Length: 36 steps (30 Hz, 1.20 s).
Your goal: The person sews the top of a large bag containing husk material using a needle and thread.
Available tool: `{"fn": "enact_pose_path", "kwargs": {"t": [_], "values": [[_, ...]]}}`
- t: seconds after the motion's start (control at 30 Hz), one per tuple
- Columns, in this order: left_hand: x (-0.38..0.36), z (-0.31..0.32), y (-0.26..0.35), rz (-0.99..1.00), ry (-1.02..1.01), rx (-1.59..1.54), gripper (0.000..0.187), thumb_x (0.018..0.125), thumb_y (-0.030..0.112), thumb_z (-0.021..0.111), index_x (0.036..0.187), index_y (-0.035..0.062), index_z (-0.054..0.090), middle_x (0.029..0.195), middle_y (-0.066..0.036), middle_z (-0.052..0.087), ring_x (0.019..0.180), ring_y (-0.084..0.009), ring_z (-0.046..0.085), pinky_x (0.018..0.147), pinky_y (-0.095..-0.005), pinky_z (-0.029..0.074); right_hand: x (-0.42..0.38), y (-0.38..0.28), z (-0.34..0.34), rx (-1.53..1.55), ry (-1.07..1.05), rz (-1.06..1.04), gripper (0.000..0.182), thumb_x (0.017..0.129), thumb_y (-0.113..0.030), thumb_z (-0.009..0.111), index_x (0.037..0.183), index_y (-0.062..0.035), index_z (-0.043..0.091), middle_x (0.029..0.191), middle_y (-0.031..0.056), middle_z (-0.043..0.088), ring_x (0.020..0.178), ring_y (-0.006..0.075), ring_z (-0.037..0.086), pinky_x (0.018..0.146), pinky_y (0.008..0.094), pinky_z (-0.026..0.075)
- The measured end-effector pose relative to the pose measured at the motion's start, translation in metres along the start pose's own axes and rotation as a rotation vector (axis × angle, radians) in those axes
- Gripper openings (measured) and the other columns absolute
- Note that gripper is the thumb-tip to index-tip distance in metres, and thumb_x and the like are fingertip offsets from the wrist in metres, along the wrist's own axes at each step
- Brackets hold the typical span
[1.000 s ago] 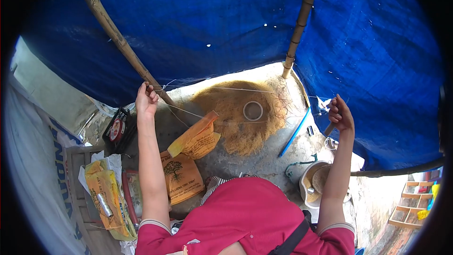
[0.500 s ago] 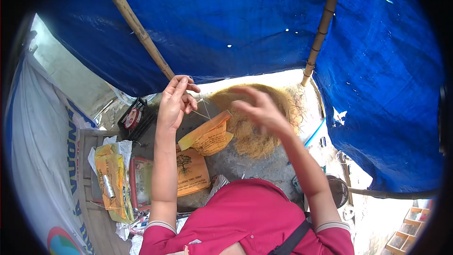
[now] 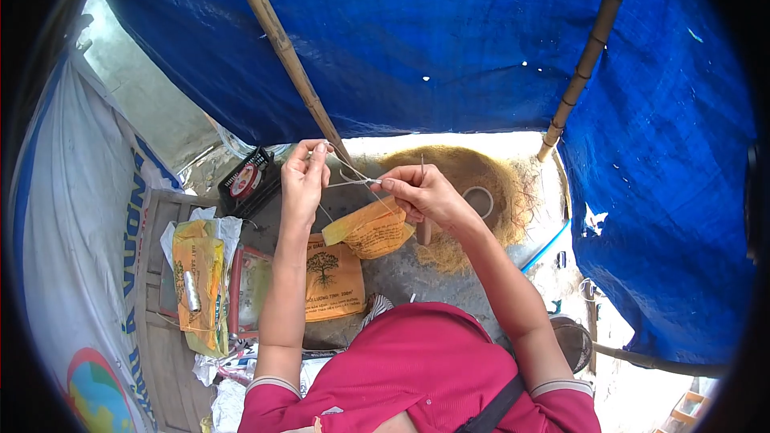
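Observation:
A thin white string (image 3: 350, 182) runs between my two hands, looped and crossed. My left hand (image 3: 305, 176) pinches one part of it between thumb and fingers. On its right, my right hand (image 3: 425, 192) is closed, thumb and forefinger pinching the string near the crossing. Below the string is an orange printed bag (image 3: 373, 228) with its top gathered, tilted above the floor. A larger orange bag with a tree print (image 3: 333, 279) is under it. A brown, handle-like piece (image 3: 424, 232) shows just below my right hand, partly hidden by it.
A heap of yellow-brown grain (image 3: 465, 162) lies on the floor, with a pale ring-shaped rim (image 3: 479, 201) in it. A black dial scale (image 3: 246, 182) stands left. Folded yellow bags (image 3: 198, 273) carry a silver roll (image 3: 191, 292). Blue tarpaulin (image 3: 449, 48) hangs ahead beside bamboo poles (image 3: 281, 40).
My right hand has come in toward my left hand and closed on the string, which is now stretched between both hands. The whole view has shifted slightly.

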State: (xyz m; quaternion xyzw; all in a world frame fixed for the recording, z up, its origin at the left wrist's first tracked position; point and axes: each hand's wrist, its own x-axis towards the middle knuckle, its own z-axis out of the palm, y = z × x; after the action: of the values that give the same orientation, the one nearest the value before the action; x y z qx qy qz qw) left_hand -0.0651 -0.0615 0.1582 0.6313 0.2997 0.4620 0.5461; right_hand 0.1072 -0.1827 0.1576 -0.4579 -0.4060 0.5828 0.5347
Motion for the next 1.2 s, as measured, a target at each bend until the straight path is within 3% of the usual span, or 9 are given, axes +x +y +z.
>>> {"fn": "enact_pose_path", "kwargs": {"t": [0.3, 0.37, 0.5, 0.57, 0.77, 0.93, 1.0, 1.07, 1.2], "values": [[0.003, -0.014, -0.014, -0.149, -0.060, -0.147, 0.016, 0.094, 0.021, 0.053, 0.089, 0.0059, 0.057, 0.050, 0.010, 0.032, 0.038, 0.0012, 0.023, 0.035, -0.0178, 0.016, 0.015, 0.006, 0.017, -0.313, 0.120, -0.009, 0.017, 0.087, -0.015, 0.057, 0.092, -0.0020, 0.067, 0.059, -0.0022, 0.053, 0.048, 0.0037, 0.044, 0.043, 0.0223, 0.037], [0.004, -0.024, -0.014, -0.186, -0.090, -0.218, 0.016, 0.094, 0.020, 0.053, 0.090, 0.0052, 0.058, 0.051, 0.010, 0.032, 0.039, 0.0013, 0.024, 0.036, -0.0179, 0.016, 0.014, -0.001, 0.023, -0.476, 0.185, -0.028, 0.017, 0.087, -0.015, 0.058, 0.094, -0.0020, 0.067, 0.062, -0.0005, 0.056, 0.051, 0.0052, 0.047, 0.046, 0.0242, 0.041], [0.012, -0.034, -0.021, -0.322, -0.214, -0.398, 0.015, 0.092, 0.019, 0.055, 0.091, 0.0045, 0.058, 0.050, 0.010, 0.031, 0.038, 0.0003, 0.023, 0.034, -0.0182, 0.016, 0.012, -0.008, 0.021, -0.489, 0.211, 0.080, 0.017, 0.086, -0.016, 0.060, 0.093, -0.0012, 0.067, 0.066, 0.0015, 0.059, 0.054, 0.0070, 0.050, 0.050, 0.0261, 0.044], [0.015, -0.043, -0.026, -0.348, -0.205, -0.419, 0.015, 0.092, 0.019, 0.056, 0.091, 0.0042, 0.058, 0.048, 0.010, 0.031, 0.037, 0.0001, 0.023, 0.034, -0.0184, 0.016, 0.014, -0.010, 0.019, -0.612, 0.252, 0.004, 0.018, 0.086, -0.016, 0.061, 0.091, -0.0001, 0.067, 0.067, 0.0031, 0.061, 0.055, 0.0079, 0.051, 0.052, 0.0271, 0.045], [0.029, -0.075, -0.043, -0.384, -0.158, -0.388, 0.018, 0.093, 0.022, 0.055, 0.089, 0.0045, 0.058, 0.044, 0.008, 0.027, 0.034, -0.0010, 0.021, 0.032, -0.0191, 0.014, 0.003, -0.018, 0.004, -0.635, 0.325, 0.029, 0.018, 0.085, -0.015, 0.059, 0.093, -0.0007, 0.067, 0.069, 0.0051, 0.063, 0.054, 0.0085, 0.052, 0.051, 0.0269, 0.045], [0.042, -0.103, -0.052, -0.507, -0.115, -0.675, 0.026, 0.096, 0.030, 0.048, 0.086, 0.0073, 0.058, 0.043, 0.008, 0.025, 0.033, -0.0031, 0.017, 0.033, -0.0204, 0.013, 0.002, -0.005, -0.012, -0.682, 0.457, 0.103, 0.018, 0.086, -0.014, 0.057, 0.095, -0.0014, 0.066, 0.069, 0.0059, 0.063, 0.054, 0.0088, 0.053, 0.051, 0.0265, 0.045], [0.048, -0.119, -0.056, -0.533, -0.158, -0.790, 0.026, 0.094, 0.034, 0.051, 0.084, 0.0103, 0.057, 0.043, 0.009, 0.026, 0.034, -0.0034, 0.017, 0.033, -0.0202, 0.014, -0.001, 0.001, -0.023, -0.677, 0.486, 0.123, 0.018, 0.086, -0.014, 0.057, 0.096, -0.0014, 0.066, 0.070, 0.0066, 0.063, 0.054, 0.0088, 0.053, 0.051, 0.0265, 0.045], [0.054, -0.136, -0.058, -0.535, -0.155, -0.841, 0.027, 0.094, 0.034, 0.050, 0.084, 0.0105, 0.057, 0.043, 0.008, 0.027, 0.034, -0.0035, 0.017, 0.033, -0.0201, 0.014, -0.004, 0.008, -0.036, -0.701, 0.547, 0.030, 0.013, 0.089, -0.008, 0.055, 0.094, 0.0001, 0.063, 0.067, -0.0004, 0.062, 0.049, 0.0043, 0.044, 0.045, 0.0216, 0.036], [0.063, -0.166, -0.064, -0.490, -0.064, -0.781, 0.028, 0.094, 0.034, 0.050, 0.082, 0.0096, 0.056, 0.043, 0.007, 0.027, 0.033, -0.0040, 0.018, 0.032, -0.0205, 0.014, -0.021, -0.001, -0.051, -0.794, 0.597, 0.018, 0.015, 0.087, -0.011, 0.057, 0.094, -0.0004, 0.063, 0.069, 0.0018, 0.063, 0.049, 0.0061, 0.048, 0.045, 0.0229, 0.038]]}}
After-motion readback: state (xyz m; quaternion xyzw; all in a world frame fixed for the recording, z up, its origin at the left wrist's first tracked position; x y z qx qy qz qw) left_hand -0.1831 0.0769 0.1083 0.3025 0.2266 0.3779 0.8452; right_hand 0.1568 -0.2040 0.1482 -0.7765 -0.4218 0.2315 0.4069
